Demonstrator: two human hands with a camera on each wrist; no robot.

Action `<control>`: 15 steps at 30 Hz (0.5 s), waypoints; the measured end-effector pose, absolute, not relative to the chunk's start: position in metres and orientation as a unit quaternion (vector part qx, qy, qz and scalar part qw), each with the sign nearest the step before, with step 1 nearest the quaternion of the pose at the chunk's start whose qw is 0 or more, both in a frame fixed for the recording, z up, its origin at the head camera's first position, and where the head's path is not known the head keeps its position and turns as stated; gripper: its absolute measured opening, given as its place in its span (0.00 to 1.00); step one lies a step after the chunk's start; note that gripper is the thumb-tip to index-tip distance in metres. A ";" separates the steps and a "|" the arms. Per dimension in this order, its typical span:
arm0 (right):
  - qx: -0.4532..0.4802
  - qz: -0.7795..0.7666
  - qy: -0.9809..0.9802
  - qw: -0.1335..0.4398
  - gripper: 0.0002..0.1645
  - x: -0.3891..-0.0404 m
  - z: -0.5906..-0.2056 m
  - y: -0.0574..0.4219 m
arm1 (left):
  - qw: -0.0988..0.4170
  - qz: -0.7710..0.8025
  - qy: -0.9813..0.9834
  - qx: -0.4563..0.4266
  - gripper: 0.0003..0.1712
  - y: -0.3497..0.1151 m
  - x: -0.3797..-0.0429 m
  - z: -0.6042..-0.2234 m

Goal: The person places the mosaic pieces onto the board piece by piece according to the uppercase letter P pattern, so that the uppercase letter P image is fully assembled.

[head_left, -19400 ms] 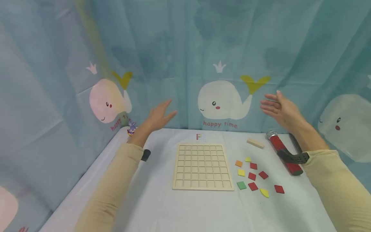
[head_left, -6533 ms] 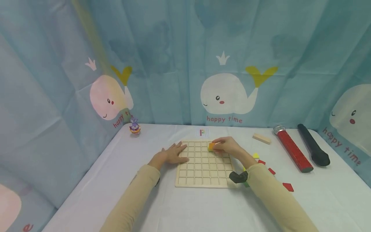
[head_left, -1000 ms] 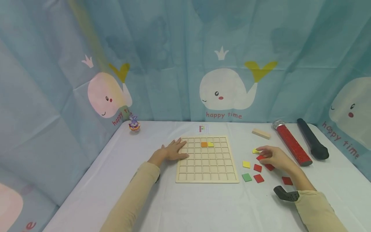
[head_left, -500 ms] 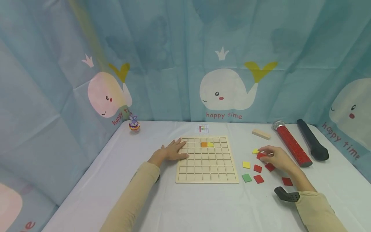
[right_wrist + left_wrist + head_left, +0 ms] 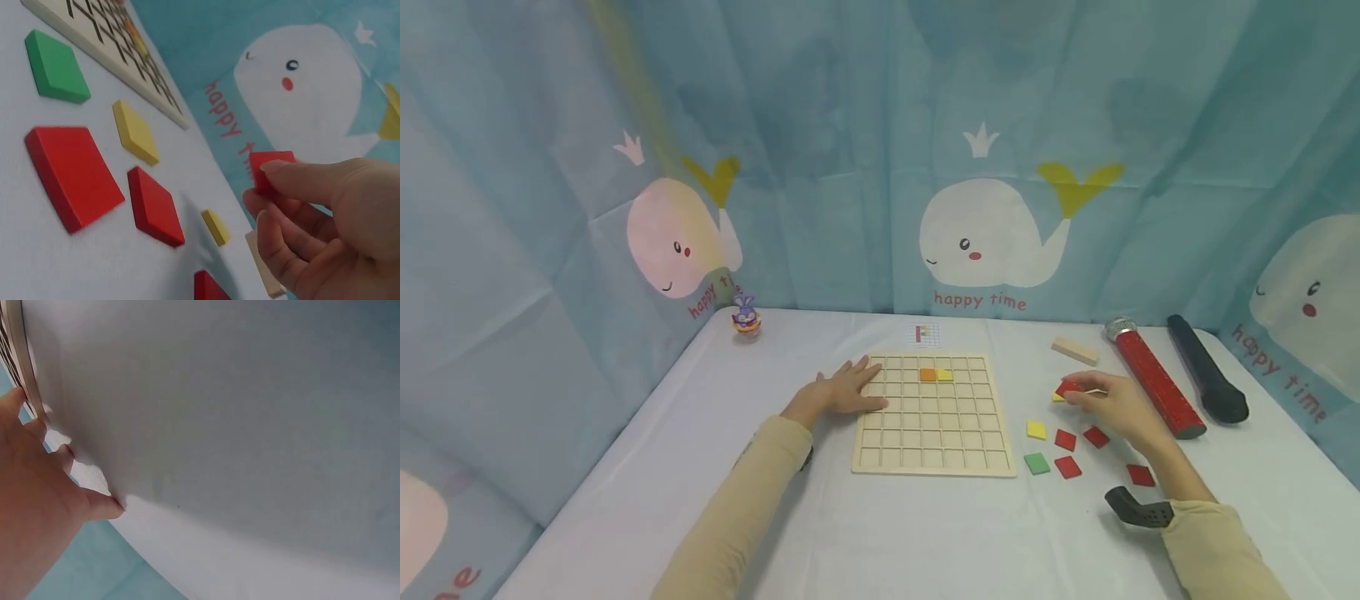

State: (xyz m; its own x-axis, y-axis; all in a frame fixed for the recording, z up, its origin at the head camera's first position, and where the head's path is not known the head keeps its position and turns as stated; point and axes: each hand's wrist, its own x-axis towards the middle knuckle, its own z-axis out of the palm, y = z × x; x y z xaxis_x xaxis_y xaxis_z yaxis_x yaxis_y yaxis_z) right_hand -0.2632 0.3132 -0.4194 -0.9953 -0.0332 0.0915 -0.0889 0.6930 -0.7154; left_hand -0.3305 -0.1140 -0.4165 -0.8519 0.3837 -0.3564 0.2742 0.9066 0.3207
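Observation:
My right hand (image 5: 1112, 404) pinches a red square tile (image 5: 265, 169) between thumb and fingers, lifted above the table in the right wrist view. In the head view that tile overlaps a yellow tile (image 5: 1057, 397) lying behind it. My left hand (image 5: 847, 389) lies with spread fingers on the left edge of a wooden grid board (image 5: 932, 435). An orange tile (image 5: 928, 375) and a yellow quarter-round tile (image 5: 945, 375) sit side by side in the board's second row. Right of the board lie a green tile (image 5: 1037, 463), a yellow square tile (image 5: 1036, 430) and several red tiles (image 5: 1067, 467).
A small printed pattern card (image 5: 922, 335) lies behind the board. Farther right are a wooden block (image 5: 1075, 350), a red microphone (image 5: 1157, 383) and a black microphone (image 5: 1208, 371). A purple rabbit toy (image 5: 746, 317) stands at the back left corner, before the whale-print curtain (image 5: 820, 167).
Earlier, the orange and yellow pieces were put into the board. Over the last second my right hand has taken hold of a red tile and raised it; the left hand keeps its place.

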 end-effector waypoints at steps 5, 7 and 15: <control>0.053 0.408 -0.911 0.027 0.27 -0.272 -0.420 0.301 | 0.211 0.134 0.953 0.171 0.46 -0.114 -0.329 -0.414; 0.062 0.414 -0.908 0.015 0.27 -0.277 -0.418 0.297 | 0.210 0.132 0.954 0.170 0.46 -0.113 -0.329 -0.414; 0.064 0.429 -0.899 -0.058 0.31 -0.294 -0.412 0.279 | 0.206 0.139 0.954 0.168 0.47 -0.113 -0.330 -0.417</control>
